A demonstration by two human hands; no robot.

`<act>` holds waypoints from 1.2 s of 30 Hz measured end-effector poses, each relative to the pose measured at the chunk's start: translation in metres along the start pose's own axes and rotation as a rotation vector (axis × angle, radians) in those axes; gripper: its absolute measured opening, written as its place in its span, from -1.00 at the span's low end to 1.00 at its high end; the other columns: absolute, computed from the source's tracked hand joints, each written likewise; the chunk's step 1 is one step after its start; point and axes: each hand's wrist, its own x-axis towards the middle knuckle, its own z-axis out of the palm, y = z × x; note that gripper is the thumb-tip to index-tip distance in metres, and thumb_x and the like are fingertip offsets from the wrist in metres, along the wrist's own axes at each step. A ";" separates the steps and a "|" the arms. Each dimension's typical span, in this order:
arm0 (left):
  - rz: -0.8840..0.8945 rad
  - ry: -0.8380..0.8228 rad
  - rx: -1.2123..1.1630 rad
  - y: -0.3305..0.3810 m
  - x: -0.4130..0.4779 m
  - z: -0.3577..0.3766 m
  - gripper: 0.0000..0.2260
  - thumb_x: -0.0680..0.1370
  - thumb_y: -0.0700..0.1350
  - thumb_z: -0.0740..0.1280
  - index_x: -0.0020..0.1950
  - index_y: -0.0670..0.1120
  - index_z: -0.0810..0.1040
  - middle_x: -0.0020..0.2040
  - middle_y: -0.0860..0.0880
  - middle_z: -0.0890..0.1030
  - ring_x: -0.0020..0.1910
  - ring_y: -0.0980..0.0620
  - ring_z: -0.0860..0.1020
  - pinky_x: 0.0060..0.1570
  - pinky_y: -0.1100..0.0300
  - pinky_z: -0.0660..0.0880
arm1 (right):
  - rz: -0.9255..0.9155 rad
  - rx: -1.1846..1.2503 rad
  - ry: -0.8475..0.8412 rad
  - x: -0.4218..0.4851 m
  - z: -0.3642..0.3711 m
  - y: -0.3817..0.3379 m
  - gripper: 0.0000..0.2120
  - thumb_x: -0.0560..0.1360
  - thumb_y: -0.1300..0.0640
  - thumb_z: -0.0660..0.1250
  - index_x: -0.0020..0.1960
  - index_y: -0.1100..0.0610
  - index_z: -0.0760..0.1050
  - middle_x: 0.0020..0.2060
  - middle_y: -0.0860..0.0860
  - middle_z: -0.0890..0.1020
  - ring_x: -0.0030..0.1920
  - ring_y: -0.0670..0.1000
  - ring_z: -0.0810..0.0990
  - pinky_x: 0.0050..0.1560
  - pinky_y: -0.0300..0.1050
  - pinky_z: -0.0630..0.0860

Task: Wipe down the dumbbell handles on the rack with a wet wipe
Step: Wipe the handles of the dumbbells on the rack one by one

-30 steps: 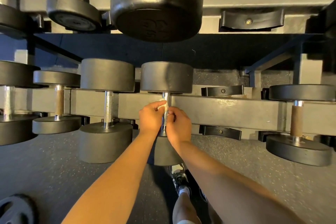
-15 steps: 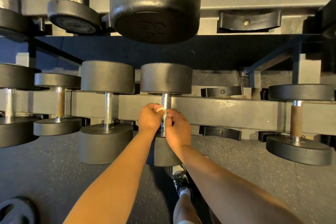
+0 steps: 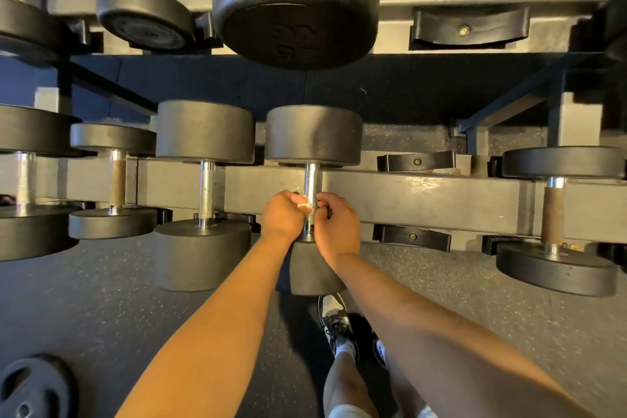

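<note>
A black dumbbell (image 3: 314,134) lies across the lower rack rail (image 3: 424,200), its chrome handle (image 3: 311,180) running toward me. Both my hands meet at the near end of that handle. My left hand (image 3: 283,214) pinches a small white wet wipe (image 3: 308,208) against the handle's left side. My right hand (image 3: 337,226) curls its fingers around the handle from the right. The handle's near part and most of the wipe are hidden by my hands.
More dumbbells sit on the rail to the left (image 3: 205,190) and far right (image 3: 556,217). Empty black saddles (image 3: 416,161) lie just right of my hands. A big dumbbell head (image 3: 295,0) overhangs from the upper tier. A weight plate (image 3: 30,390) lies on the floor; my shoe (image 3: 334,316) is below.
Both hands with the wipe slid down the handle toward me, from its middle to its near end, leaving more bare chrome above them.
</note>
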 end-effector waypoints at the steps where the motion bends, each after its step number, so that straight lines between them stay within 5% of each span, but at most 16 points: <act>1: -0.014 -0.023 0.065 0.000 -0.001 -0.002 -0.78 0.55 -0.21 0.43 0.20 -0.17 0.60 0.08 -0.09 0.66 0.08 -0.03 0.61 -0.02 0.20 0.47 | 0.011 0.005 -0.008 -0.001 -0.002 0.000 -0.74 0.62 0.20 0.23 0.27 0.06 0.57 0.12 0.00 0.65 0.11 -0.01 0.60 0.13 -0.22 0.50; 5: 0.010 -0.041 0.258 0.001 -0.015 -0.004 -0.83 0.55 -0.22 0.39 0.14 -0.12 0.61 0.04 -0.11 0.67 0.02 -0.07 0.62 -0.01 0.09 0.56 | 0.060 -0.040 -0.069 -0.010 -0.004 0.001 -0.75 0.62 0.19 0.26 0.27 0.06 0.56 0.08 0.04 0.68 0.08 0.05 0.63 0.16 -0.06 0.57; 9: 0.026 0.052 0.081 0.000 -0.032 -0.001 -0.93 0.59 -0.14 0.37 0.02 0.02 0.60 -0.01 -0.03 0.68 -0.02 -0.03 0.63 0.03 0.02 0.61 | 0.100 -0.005 -0.056 -0.025 -0.006 -0.009 -0.76 0.63 0.17 0.25 0.27 0.01 0.51 0.01 0.00 0.67 0.01 0.04 0.63 0.08 -0.03 0.60; 12: 0.128 0.060 -0.060 -0.005 -0.043 -0.002 -0.86 0.63 -0.10 0.35 0.17 -0.02 0.63 0.03 0.01 0.67 0.00 0.04 0.62 -0.01 0.16 0.58 | 0.093 0.107 -0.070 -0.029 -0.012 -0.018 -0.81 0.63 0.20 0.25 0.13 -0.07 0.40 -0.16 -0.17 0.55 -0.16 -0.14 0.56 -0.14 -0.23 0.53; 15: 0.209 -0.069 -0.117 -0.009 -0.043 -0.006 -0.81 0.65 -0.12 0.31 0.25 0.04 0.60 0.07 0.08 0.65 0.05 0.12 0.61 -0.03 0.38 0.48 | 0.055 0.121 -0.120 -0.020 -0.015 -0.021 -0.83 0.59 0.24 0.28 0.07 -0.03 0.47 -0.07 -0.10 0.56 -0.06 -0.11 0.55 -0.05 -0.25 0.50; 19: 0.218 -0.211 -0.140 -0.014 -0.033 -0.010 -0.69 0.65 -0.21 0.27 0.25 0.20 0.47 0.13 -0.01 0.65 0.10 -0.03 0.62 0.13 0.03 0.56 | 0.063 0.111 -0.107 -0.001 -0.015 -0.021 -0.82 0.55 0.32 0.31 0.04 0.09 0.59 0.02 0.01 0.59 0.01 -0.06 0.54 -0.08 -0.39 0.43; 25: 0.217 0.175 0.062 -0.016 -0.046 0.004 -0.73 0.70 -0.08 0.18 0.39 0.06 0.48 0.19 0.04 0.64 0.11 0.01 0.58 -0.01 0.20 0.38 | -0.155 0.044 0.104 0.031 -0.007 -0.030 -0.80 0.56 0.31 0.34 0.13 0.13 0.64 0.08 0.06 0.57 0.06 -0.07 0.53 0.04 -0.59 0.34; 30: 0.119 0.192 0.083 -0.020 -0.038 0.007 -0.66 0.72 0.03 0.07 0.46 0.10 0.45 0.23 -0.04 0.64 0.22 -0.10 0.55 0.05 0.11 0.36 | -0.185 -0.079 -0.002 0.042 0.003 -0.029 -0.63 0.55 0.35 0.35 0.33 0.16 0.57 0.17 0.09 0.52 0.11 -0.01 0.54 0.22 -0.32 0.44; 36: 0.128 0.180 0.085 -0.017 -0.042 0.005 -0.65 0.72 0.06 0.03 0.43 0.16 0.47 0.10 -0.04 0.67 0.11 -0.09 0.58 0.04 0.07 0.42 | -0.098 -0.172 -0.209 0.024 -0.007 -0.008 -0.67 0.52 0.41 0.35 0.23 0.16 0.64 0.08 0.11 0.59 0.05 0.02 0.56 0.01 -0.44 0.36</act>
